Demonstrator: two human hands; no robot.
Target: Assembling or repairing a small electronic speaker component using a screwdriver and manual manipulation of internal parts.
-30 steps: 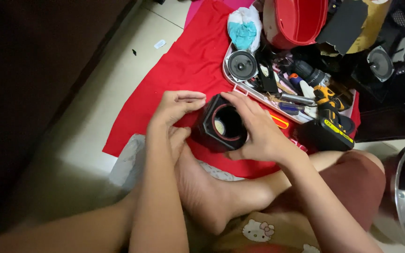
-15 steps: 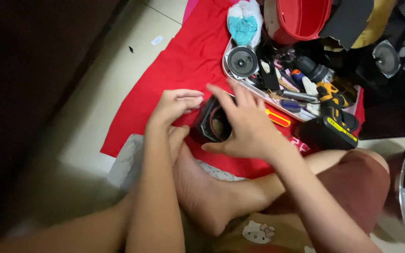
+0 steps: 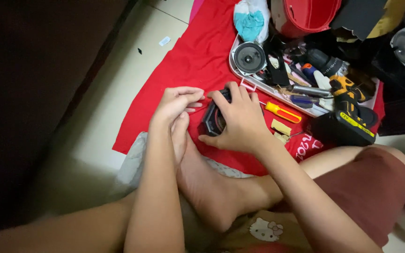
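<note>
The right hand (image 3: 241, 117) lay spread over a small black speaker housing (image 3: 213, 119), fingers curled across its top and thumb under its near edge, so most of the housing was covered. The left hand (image 3: 176, 100) hovered just beside it, loosely half-open, its fingertips (image 3: 197, 96) near the housing's left corner; whether they touched it could not be told. The housing sat on a red cloth (image 3: 198, 51) on the floor, just above the person's bare foot (image 3: 202, 182).

Just right of the hand lay a yellow-handled screwdriver (image 3: 283, 113). Beyond it a white tray (image 3: 238, 73) held a round loose speaker (image 3: 250, 57) and crowded tools, with a yellow-and-black drill (image 3: 352, 112) to the right and a red bucket (image 3: 308, 14) above.

The grip looked one-sided: with only the right hand clamping, the housing could tip or slide on the soft cloth. Any small part shaken free would probably be hard to find in the cloth's folds or against the clutter.
</note>
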